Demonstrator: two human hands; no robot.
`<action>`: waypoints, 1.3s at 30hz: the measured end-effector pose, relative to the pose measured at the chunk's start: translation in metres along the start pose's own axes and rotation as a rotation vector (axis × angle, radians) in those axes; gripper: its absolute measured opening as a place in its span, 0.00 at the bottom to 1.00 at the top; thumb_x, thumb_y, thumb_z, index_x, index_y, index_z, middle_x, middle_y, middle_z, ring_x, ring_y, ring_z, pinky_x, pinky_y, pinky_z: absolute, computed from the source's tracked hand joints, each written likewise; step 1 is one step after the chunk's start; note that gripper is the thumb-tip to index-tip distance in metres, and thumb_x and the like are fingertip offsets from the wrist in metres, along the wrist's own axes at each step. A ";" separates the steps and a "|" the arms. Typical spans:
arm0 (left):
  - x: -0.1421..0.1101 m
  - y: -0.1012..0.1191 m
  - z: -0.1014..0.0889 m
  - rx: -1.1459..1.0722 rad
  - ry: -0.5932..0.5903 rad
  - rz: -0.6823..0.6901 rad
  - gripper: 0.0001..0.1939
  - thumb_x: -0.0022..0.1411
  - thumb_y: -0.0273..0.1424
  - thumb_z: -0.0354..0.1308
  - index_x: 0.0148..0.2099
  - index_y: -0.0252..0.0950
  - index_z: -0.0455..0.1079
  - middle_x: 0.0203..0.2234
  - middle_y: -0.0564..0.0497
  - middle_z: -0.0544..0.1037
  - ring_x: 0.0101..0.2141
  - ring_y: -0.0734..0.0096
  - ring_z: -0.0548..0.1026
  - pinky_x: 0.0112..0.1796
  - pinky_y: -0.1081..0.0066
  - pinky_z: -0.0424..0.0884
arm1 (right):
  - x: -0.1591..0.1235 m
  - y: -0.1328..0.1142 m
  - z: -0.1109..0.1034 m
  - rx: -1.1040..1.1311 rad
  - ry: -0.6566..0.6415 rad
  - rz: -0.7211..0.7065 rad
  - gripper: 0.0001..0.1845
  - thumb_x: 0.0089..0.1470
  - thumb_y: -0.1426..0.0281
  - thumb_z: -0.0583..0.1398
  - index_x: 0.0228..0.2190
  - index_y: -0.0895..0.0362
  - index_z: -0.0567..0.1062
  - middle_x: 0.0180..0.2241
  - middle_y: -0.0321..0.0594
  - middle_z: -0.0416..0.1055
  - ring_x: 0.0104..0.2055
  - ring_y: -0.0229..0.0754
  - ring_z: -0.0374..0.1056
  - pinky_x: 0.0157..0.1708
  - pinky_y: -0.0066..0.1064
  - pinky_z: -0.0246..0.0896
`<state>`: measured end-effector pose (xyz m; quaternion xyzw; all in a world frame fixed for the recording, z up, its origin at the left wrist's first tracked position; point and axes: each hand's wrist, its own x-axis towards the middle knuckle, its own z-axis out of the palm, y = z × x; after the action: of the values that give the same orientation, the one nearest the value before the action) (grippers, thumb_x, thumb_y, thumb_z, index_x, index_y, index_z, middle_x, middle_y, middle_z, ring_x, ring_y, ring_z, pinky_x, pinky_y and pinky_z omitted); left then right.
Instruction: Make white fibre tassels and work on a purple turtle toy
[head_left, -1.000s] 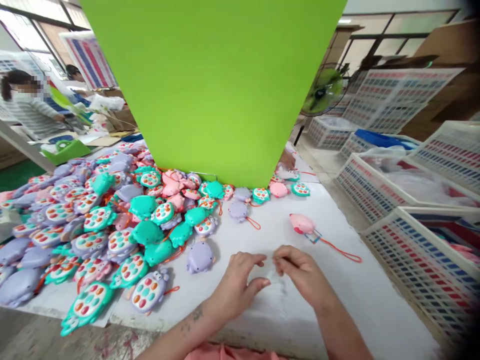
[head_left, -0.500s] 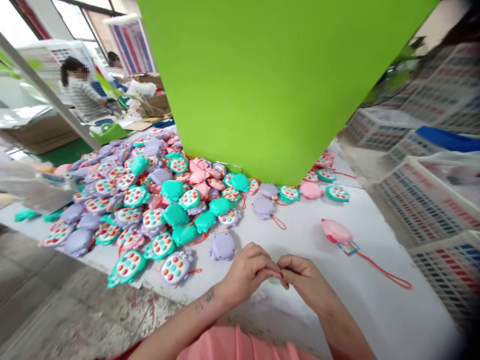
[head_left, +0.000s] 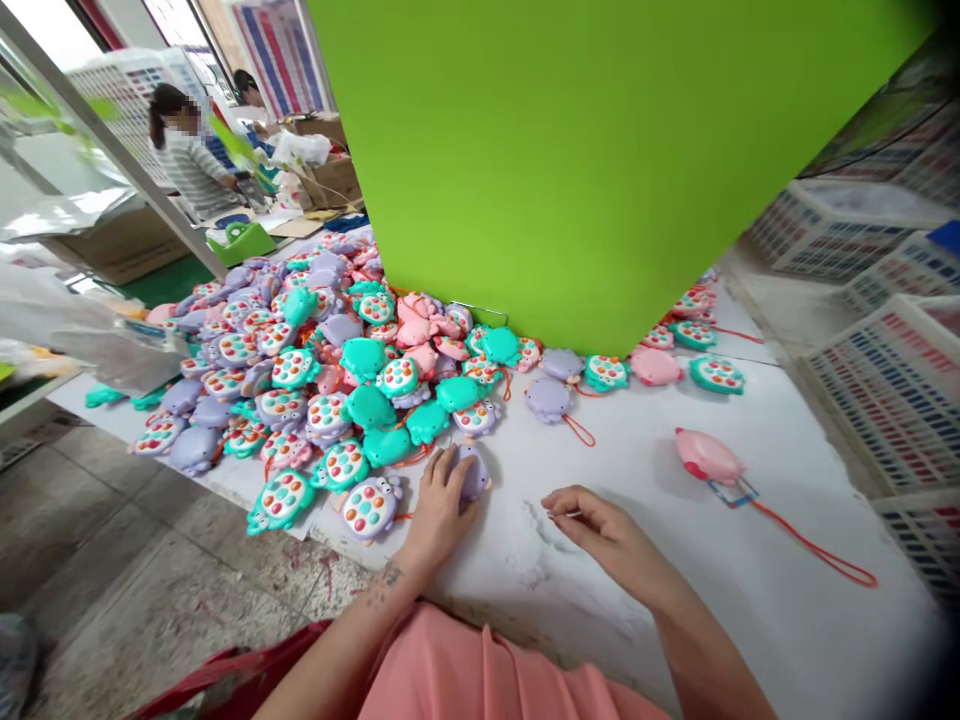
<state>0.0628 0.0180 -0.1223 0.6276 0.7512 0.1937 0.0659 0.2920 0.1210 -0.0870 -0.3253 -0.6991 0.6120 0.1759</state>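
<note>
My left hand [head_left: 439, 508] has its fingers curled over a purple animal-shaped toy [head_left: 474, 474], which lies face down and is partly hidden by them. Close by on its left, another purple toy [head_left: 370, 507] shows its white face with coloured round buttons. My right hand [head_left: 604, 535] hovers over the table, thumb and fingertips pinched together; whatever is between them is too small to name. Off to the right lies a pink toy [head_left: 709, 456] with a small tag and an orange cord loop [head_left: 821, 556].
A big heap of purple, green and pink toys [head_left: 330, 410] covers the white table's [head_left: 645, 630] left side. Behind it rises a bright green panel [head_left: 585, 170]. Plastic crates [head_left: 900, 390] stand on the right. A co-worker [head_left: 191, 165] is at the far left.
My two hands were together at the fingertips and are now apart. The left has moved left onto the purple toy; the right stays pinched. The view has shifted slightly.
</note>
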 end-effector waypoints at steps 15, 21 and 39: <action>0.011 -0.009 -0.043 0.045 -0.156 0.079 0.14 0.66 0.33 0.46 0.50 0.38 0.68 0.43 0.44 0.73 0.44 0.63 0.70 0.46 0.62 0.67 | 0.006 0.010 -0.010 -0.151 0.047 0.027 0.11 0.56 0.62 0.55 0.36 0.54 0.73 0.33 0.39 0.73 0.37 0.45 0.67 0.35 0.33 0.60; 0.071 0.008 -0.031 0.276 -0.342 -0.067 0.13 0.67 0.32 0.43 0.45 0.36 0.69 0.39 0.45 0.74 0.39 0.64 0.73 0.37 0.69 0.67 | 0.000 0.007 -0.014 -0.182 0.079 0.046 0.11 0.57 0.62 0.54 0.36 0.54 0.72 0.32 0.37 0.72 0.35 0.43 0.66 0.34 0.31 0.59; 0.081 0.038 0.004 0.419 -0.487 0.110 0.15 0.61 0.16 0.41 0.44 0.23 0.68 0.39 0.34 0.74 0.41 0.58 0.73 0.39 0.64 0.70 | -0.012 0.015 -0.031 -0.176 0.190 0.044 0.12 0.56 0.61 0.54 0.35 0.55 0.72 0.32 0.37 0.71 0.34 0.41 0.65 0.34 0.31 0.57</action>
<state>0.0829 0.1028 -0.1001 0.6950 0.7018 -0.1179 0.1023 0.3242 0.1363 -0.0935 -0.4112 -0.7230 0.5185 0.1984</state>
